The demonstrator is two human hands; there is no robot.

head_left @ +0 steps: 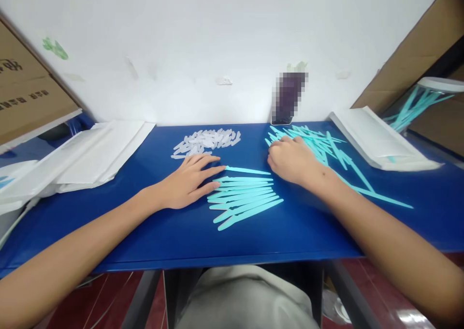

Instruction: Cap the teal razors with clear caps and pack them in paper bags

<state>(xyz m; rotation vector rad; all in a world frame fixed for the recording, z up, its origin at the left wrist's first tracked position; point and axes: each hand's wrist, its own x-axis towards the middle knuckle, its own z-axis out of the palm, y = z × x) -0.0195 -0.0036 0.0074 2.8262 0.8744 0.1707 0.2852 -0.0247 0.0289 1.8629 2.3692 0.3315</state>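
My left hand (pixel 192 181) lies with its fingers spread, the fingertips at the left end of a single turquoise stick (pixel 248 171) shaped like a slim eyebrow razor. Below that stick, several matching razors (pixel 246 201) lie side by side in a fanned row. Over the near left edge of a loose heap of turquoise razors (pixel 315 142) is my right hand (pixel 292 159), its fingers curled in; whatever they hold is hidden. Just beyond my left hand sits a heap of small, whitish translucent plastic pieces (pixel 208 140), like caps.
A phone-like object (pixel 288 97), pixelated, leans against the white wall. White padded envelopes (pixel 105 155) lie at left, and another envelope (pixel 384 140) at right. A clear container of turquoise razors (pixel 420 104) stands at far right. Cardboard boxes (pixel 32 87) flank the blue table (pixel 152 237).
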